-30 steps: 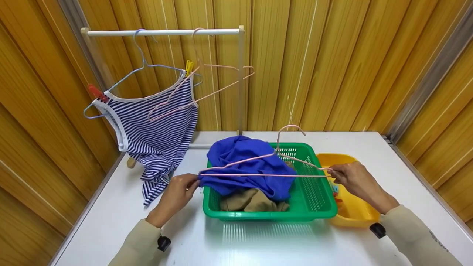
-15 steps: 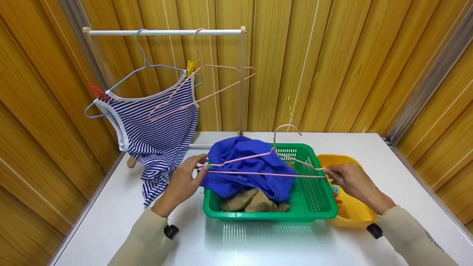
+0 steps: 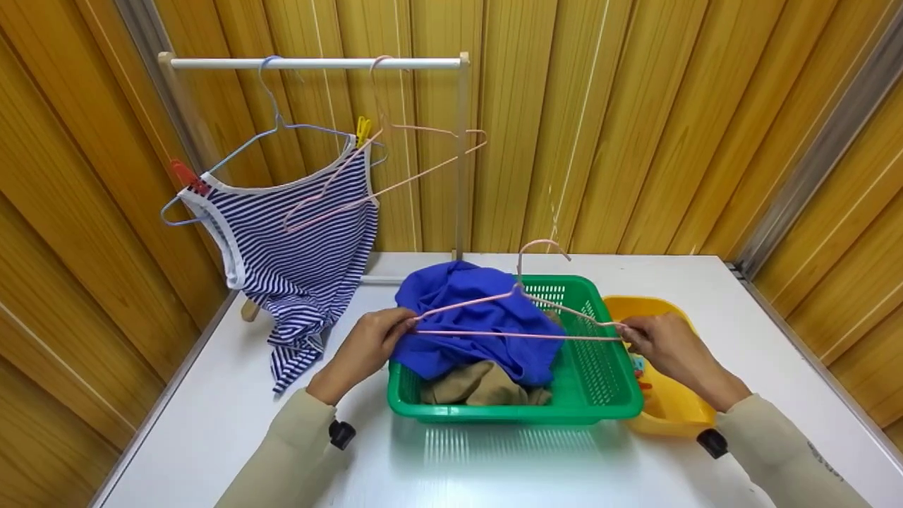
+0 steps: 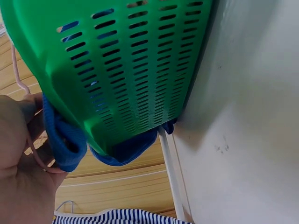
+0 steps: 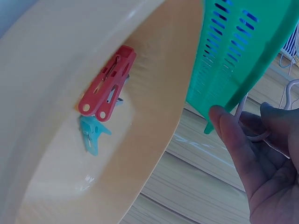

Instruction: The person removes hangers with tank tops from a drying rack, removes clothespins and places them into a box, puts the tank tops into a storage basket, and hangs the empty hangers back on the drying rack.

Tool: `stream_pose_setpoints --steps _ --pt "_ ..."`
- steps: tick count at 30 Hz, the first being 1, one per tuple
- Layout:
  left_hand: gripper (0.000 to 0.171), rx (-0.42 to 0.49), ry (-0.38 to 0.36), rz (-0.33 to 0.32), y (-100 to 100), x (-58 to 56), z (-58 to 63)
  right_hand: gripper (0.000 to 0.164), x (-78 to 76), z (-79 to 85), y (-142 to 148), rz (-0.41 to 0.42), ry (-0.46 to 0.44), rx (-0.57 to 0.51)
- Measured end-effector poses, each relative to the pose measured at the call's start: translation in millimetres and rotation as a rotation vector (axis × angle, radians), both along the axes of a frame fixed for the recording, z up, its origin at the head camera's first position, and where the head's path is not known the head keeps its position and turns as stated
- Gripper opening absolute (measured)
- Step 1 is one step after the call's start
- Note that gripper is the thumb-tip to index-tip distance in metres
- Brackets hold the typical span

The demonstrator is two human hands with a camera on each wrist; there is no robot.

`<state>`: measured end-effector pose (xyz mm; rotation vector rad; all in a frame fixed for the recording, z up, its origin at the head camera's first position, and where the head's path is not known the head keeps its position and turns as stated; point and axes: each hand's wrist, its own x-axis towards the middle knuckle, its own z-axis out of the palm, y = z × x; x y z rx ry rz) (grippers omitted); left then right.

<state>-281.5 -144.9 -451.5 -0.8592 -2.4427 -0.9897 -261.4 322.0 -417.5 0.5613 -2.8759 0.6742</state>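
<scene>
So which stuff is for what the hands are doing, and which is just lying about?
Seems part of the job:
- hanger, held by left hand and right hand
- blue cloth
- basket, with the blue cloth mostly in it

Seems just there for now:
- striped top, hung on the rack
- other hanger, also there
- brown cloth, in the basket
- pegs in the tub, maybe for later

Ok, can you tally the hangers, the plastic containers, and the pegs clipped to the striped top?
Hangers: 3 (blue hanger, hung pink hanger, held pink hanger)
Containers: 2 (green basket, yellow tub)
Clipped pegs: 2 (red peg, yellow peg)
Total: 7
</scene>
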Motion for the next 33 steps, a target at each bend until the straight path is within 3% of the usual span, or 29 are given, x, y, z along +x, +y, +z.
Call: stream_pose_setpoints --steps 11,21,28,33 --pt "0.016 0.052 0.185 0.051 -7 6.6 1.6 0.041 10.2 6.1 -10 -0.097 0.003 0.028" --pt "0.017 0.023 0.166 0.114 -24 12.8 2.6 0.041 17.0 4.5 -18 -0.079 -0.050 0.027" --pt "0.016 0.034 0.184 0.174 -34 14.0 3.2 0.029 15.2 0.7 -22 -0.077 -0.010 0.065" --pt "0.018 0.064 0.149 0.239 -38 15.0 7.1 0.033 14.8 2.2 -27 -0.088 -0.023 0.067"
